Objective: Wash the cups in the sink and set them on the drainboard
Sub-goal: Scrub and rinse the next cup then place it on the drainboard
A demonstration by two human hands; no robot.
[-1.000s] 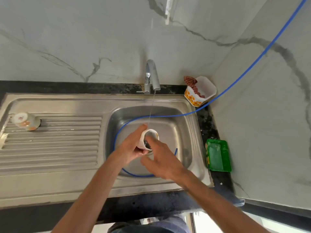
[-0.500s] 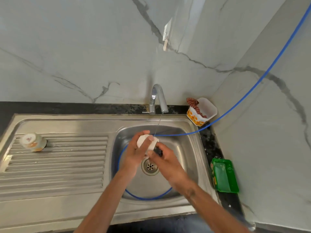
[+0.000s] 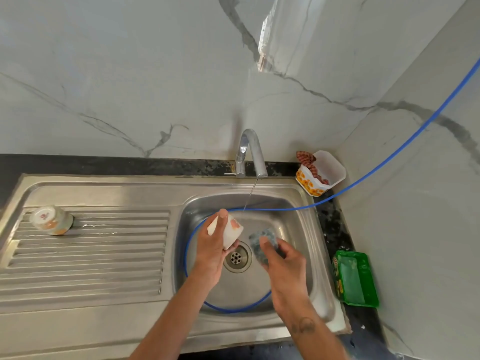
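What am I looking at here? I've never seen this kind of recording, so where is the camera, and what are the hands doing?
There is no machine here: a person wears one wide-angle camera on the head, looking down at their own two bare hands over a steel sink. The left hand grips a white cup above the drain. The right hand pinches a blue-grey sponge just beside the cup, apart from it. A thin stream runs from the tap. Another cup stands upside down on the ribbed drainboard. A blue hose loops through the basin. On the counter sit a green soap tray and a white tub holding a cloth.
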